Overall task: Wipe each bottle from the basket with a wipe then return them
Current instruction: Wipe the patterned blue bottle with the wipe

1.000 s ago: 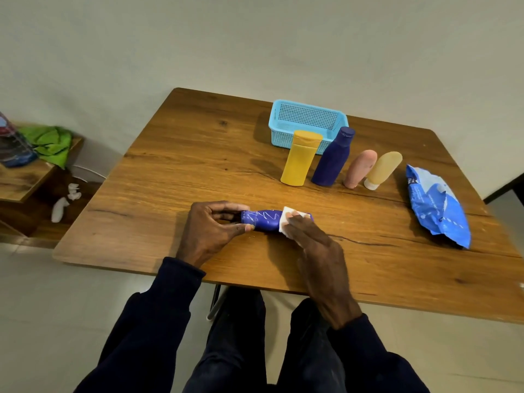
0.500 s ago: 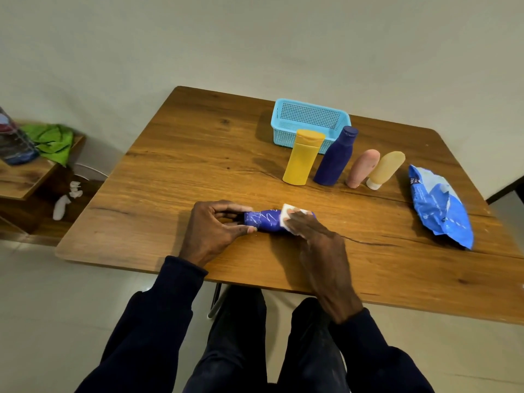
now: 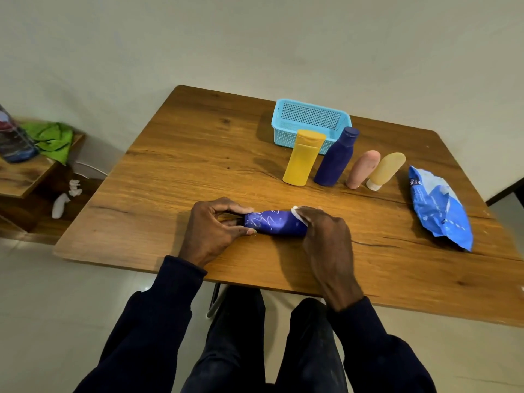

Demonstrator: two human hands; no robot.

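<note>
Head view: left hand (image 3: 211,225) pinched one end of the blue bottle (image 3: 275,222) lying on the table (image 3: 198,165), right hand (image 3: 326,236) curled a wipe (image 3: 297,212) round the other. A slackened pinch might have let it roll.

Green cloth (image 3: 52,137) and clear bottle (image 3: 14,140) are resting atop a low wooden shelf (image 3: 22,177); white scraps (image 3: 61,204) are lying inside.

My wooden tabletop (image 3: 192,165) stands by a plain pale wall (image 3: 255,38); pale floor (image 3: 56,307) below, and on my left a low wooden shelf (image 3: 25,180) with a green cloth (image 3: 52,137)
</note>
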